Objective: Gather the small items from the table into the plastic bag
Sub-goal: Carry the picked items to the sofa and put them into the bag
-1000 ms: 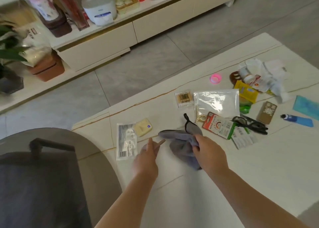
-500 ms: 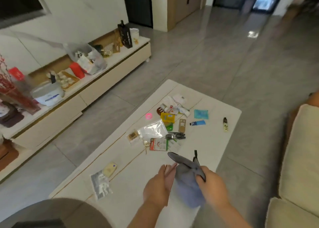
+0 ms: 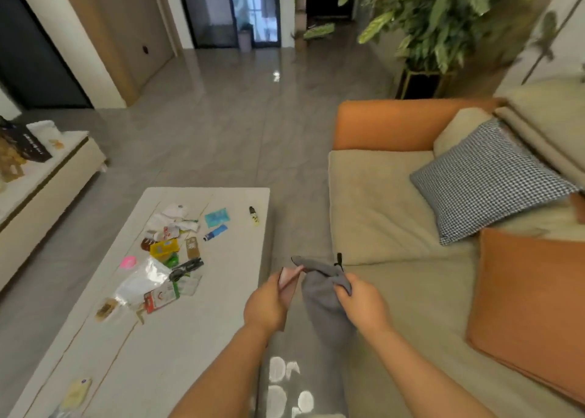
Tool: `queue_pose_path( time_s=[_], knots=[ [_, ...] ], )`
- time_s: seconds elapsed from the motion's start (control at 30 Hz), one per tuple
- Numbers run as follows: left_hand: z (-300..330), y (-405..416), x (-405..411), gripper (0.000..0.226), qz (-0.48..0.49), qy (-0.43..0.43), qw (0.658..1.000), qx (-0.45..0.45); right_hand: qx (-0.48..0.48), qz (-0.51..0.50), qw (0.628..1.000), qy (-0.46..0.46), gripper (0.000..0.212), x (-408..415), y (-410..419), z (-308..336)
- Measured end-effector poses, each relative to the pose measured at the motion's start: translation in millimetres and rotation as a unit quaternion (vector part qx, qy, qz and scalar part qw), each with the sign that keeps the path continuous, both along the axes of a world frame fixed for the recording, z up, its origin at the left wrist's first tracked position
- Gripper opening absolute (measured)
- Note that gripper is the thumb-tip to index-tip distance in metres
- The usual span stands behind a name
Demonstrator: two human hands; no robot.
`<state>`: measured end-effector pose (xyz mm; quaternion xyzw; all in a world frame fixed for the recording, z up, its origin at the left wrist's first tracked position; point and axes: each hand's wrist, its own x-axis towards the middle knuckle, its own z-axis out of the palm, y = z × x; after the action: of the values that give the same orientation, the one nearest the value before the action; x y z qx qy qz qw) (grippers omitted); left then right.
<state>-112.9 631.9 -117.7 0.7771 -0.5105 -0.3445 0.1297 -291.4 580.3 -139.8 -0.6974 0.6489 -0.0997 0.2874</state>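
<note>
Both hands hold a grey pouch [image 3: 323, 294] up between the counter [image 3: 196, 322] and the sofa [image 3: 395, 208]: left hand [image 3: 269, 303] pinching its pink-lined mouth, right hand [image 3: 361, 303] closed on its rim. The clear plastic bag [image 3: 142, 280] lies flat on the counter among small items.

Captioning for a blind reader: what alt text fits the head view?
Both hands, left and right, hold a grey pouch between the table and sofa. Small items and a plastic bag lie on the table.
</note>
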Motion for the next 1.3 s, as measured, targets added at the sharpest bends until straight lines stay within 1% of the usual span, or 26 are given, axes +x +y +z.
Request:
queue_pose_path(
  time_s=[0.1,0.23,0.33,0.4,0.47,0.53,0.63,0.7,0.77,0.83,0.9,1.0,1.1,1.2,1.3],
  knots=[
    [11.2,-5.0,-62.6,0.054,-0.047,0.013,0.999,-0.023,0.000,-0.060,0.998,0.013,0.034,-66.7,18.5,11.6],
    [19.2,-8.2,-140.1,0.052,-0.138,0.041,0.989,-0.039,0.000,-0.121,0.992,0.029,0.036,-143.6,45.1,19.8],
    [21.4,-9.8,-186.8,0.056,-0.211,0.033,0.976,-0.030,-0.008,-0.181,0.983,0.042,0.037,-188.2,68.6,29.8],
    [23.3,-13.3,-213.6,0.060,-0.257,0.033,0.965,-0.032,-0.010,-0.228,0.973,0.033,0.037,-212.8,86.1,38.1],
    [27.9,-16.9,-238.5,0.057,-0.305,0.044,0.950,-0.043,-0.003,-0.280,0.960,0.022,0.037,-233.7,104.7,43.9],
    [33.6,-18.7,-260.9,0.054,-0.357,0.047,0.931,-0.057,0.008,-0.332,0.943,0.013,0.036,-250.6,123.3,47.6],
    [40.4,-17.9,-289.1,0.054,-0.424,0.043,0.901,-0.074,0.009,-0.396,0.918,0.006,0.032,-267.4,152.1,56.8],
    [45.9,-11.7,-305.3,0.052,-0.464,0.042,0.881,-0.084,0.009,-0.423,0.906,0.013,0.036,-273.7,173.7,64.2],
    [50.2,-2.0,-319.1,0.058,-0.503,0.046,0.859,-0.082,0.006,-0.462,0.886,0.033,0.040,-277.0,196.2,70.2],
    [51.3,10.4,-332.2,0.061,-0.538,0.046,0.839,-0.075,0.010,-0.513,0.858,0.039,0.041,-279.5,219.9,72.9],
    [52.8,26.8,-344.3,0.058,-0.572,0.041,0.816,-0.075,0.007,-0.556,0.831,0.030,0.039,-280.6,245.0,73.6],
    [54.9,56.3,-362.1,0.053,-0.620,0.044,0.778,-0.091,0.009,-0.599,0.800,0.028,0.035,-281.0,284.7,74.1],
    [58.7,88.2,-378.5,0.051,-0.655,0.069,0.746,-0.094,0.008,-0.634,0.773,0.035,0.032,-281.5,328.2,74.0],
    [61.9,121.6,-394.6,0.052,-0.691,0.037,0.717,-0.084,-0.012,-0.667,0.744,0.031,0.019,-281.8,373.4,74.2],
    [61.1,161.0,-413.0,0.052,-0.720,0.042,0.688,-0.080,-0.019,-0.698,0.715,0.039,0.019,-283.7,421.2,75.3]
  ],
)
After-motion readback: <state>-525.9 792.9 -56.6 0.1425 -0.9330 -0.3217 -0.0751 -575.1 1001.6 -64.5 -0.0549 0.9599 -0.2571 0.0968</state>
